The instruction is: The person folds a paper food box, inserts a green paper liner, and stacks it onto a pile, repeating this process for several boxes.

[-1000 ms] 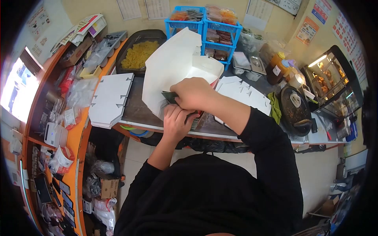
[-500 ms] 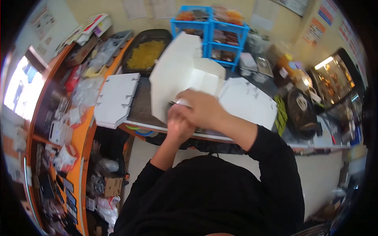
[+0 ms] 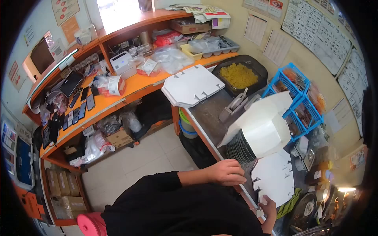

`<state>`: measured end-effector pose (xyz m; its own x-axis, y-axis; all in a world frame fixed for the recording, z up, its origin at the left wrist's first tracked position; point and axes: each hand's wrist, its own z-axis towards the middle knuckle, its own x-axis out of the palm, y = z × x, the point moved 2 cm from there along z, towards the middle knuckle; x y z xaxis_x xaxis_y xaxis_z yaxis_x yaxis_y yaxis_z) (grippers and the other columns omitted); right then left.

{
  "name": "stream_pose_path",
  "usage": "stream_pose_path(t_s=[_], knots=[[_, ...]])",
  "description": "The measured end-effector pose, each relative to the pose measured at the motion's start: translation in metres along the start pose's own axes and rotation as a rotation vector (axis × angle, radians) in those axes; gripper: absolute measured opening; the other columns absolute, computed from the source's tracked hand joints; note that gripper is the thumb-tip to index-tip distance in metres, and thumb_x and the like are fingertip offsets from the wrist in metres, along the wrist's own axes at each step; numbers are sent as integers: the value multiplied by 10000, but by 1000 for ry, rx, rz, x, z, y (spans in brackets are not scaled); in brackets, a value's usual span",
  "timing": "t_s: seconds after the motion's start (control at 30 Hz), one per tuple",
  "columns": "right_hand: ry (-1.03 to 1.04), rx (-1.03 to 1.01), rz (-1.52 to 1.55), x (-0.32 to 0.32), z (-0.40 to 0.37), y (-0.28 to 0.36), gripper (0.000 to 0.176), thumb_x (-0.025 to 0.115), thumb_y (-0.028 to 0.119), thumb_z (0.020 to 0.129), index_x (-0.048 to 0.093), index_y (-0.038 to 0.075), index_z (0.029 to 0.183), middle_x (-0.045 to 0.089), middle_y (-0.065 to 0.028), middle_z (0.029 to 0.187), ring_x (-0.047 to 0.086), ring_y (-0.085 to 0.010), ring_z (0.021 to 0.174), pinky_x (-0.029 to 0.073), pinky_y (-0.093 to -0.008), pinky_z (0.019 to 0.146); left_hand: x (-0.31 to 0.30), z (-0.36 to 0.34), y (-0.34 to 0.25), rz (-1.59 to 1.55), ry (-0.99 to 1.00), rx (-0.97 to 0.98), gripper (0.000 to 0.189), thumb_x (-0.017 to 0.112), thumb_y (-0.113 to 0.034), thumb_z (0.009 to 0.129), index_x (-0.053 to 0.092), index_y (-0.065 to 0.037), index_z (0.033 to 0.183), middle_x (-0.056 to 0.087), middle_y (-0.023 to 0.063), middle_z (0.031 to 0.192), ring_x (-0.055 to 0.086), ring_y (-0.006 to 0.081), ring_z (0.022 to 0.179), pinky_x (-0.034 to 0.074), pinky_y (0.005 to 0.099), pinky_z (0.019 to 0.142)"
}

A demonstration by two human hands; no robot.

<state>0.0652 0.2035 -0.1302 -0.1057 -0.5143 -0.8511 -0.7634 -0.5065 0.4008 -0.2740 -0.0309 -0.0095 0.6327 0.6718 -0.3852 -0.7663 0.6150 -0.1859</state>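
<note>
My left hand (image 3: pixel 227 172) is over the counter's front edge, its fingers curled together. Whether they hold anything is hidden. My right hand (image 3: pixel 268 207) grips the near edge of a stack of flat white cardboard box blanks (image 3: pixel 275 179) with notched edges. Between the hands and the wall, a folded white carton (image 3: pixel 262 128) stands tilted with its flap up. Against its near side is a stack of dark, thin-edged pieces (image 3: pixel 239 148), whose kind I cannot make out. A metal holder with upright tools (image 3: pixel 234 108) stands to the left of the carton.
More flat white box blanks (image 3: pixel 193 84) lie at the counter's far left end. Behind them is a black tray of yellow food (image 3: pixel 239 75). Blue plastic racks (image 3: pixel 301 106) hold packets by the wall. An orange desk (image 3: pixel 130 84) carries phones, bags and a white printer (image 3: pixel 123 63).
My view has swung left. The hands, together at the carton before, are now apart: the left at the counter edge, the right at the flat box blanks. The carton stands without a hand on it.
</note>
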Motion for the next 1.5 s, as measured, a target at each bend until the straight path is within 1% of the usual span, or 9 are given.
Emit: stream_pose_path(t_s=[0.17,0.2,0.43,0.5,0.77,0.9,1.03,1.27,1.5], knots=[[82,-9,212,-6,-4,-17,397,724,90,800,657,19,1185,669,-201,1155,641,-308,1110,478,-353,944,42,18,-27,-164,48,-49,180,736,-125,832,652,-81,984,587,50,925,585,237,804,485,346,689],[32,-99,269,-6,-6,-22,288,656,102,855,680,7,1127,718,-179,990,674,-211,874,508,-343,778,51,21,-33,-180,57,-60,181,736,-128,833,652,-83,987,589,51,927,586,240,806,486,349,694],[-715,-139,139,-25,-13,-29,226,486,169,966,626,-8,955,625,-249,819,609,-436,757,465,-447,647,102,34,-70,-191,91,-107,192,730,-145,834,654,-87,1000,607,52,960,600,248,835,499,365,722],[-578,-196,52,-64,-39,23,183,520,174,950,624,26,977,634,-239,811,609,-443,751,466,-479,649,115,38,-77,-159,107,-119,222,725,-157,835,648,-83,1029,614,61,980,606,249,861,503,369,738],[40,-344,203,-95,-132,31,262,630,295,887,670,84,1038,684,-172,852,660,-367,779,511,-398,695,212,37,-113,-379,724,-810,278,704,-272,839,685,-46,1001,653,109,814,625,286,767,503,369,738],[-74,-564,809,-133,-165,7,512,656,482,865,655,-10,1009,705,-97,998,675,-220,967,480,-311,901,211,38,-113,-703,480,-1388,218,653,-279,927,689,-66,959,596,6,714,555,90,688,447,252,601],[-685,-539,772,-97,-154,-11,314,766,295,795,666,45,958,676,-62,861,637,-203,883,420,-372,966,229,21,-112,-1075,117,-1598,206,583,-207,980,671,-21,981,618,-24,795,533,62,732,450,242,672],[-792,-673,56,-111,-156,63,95,758,99,753,688,95,817,577,-47,866,576,-252,753,407,-381,751,228,54,-129,-823,334,-1260,197,534,-174,1008,623,-12,940,601,-12,855,517,61,812,436,227,752],[-1067,-447,325,-102,-158,61,186,786,65,670,700,114,827,553,-24,878,527,-236,793,399,-345,665,218,72,-123,-744,158,-1212,111,550,-99,990,618,-14,976,612,-7,873,517,54,845,430,215,780]])
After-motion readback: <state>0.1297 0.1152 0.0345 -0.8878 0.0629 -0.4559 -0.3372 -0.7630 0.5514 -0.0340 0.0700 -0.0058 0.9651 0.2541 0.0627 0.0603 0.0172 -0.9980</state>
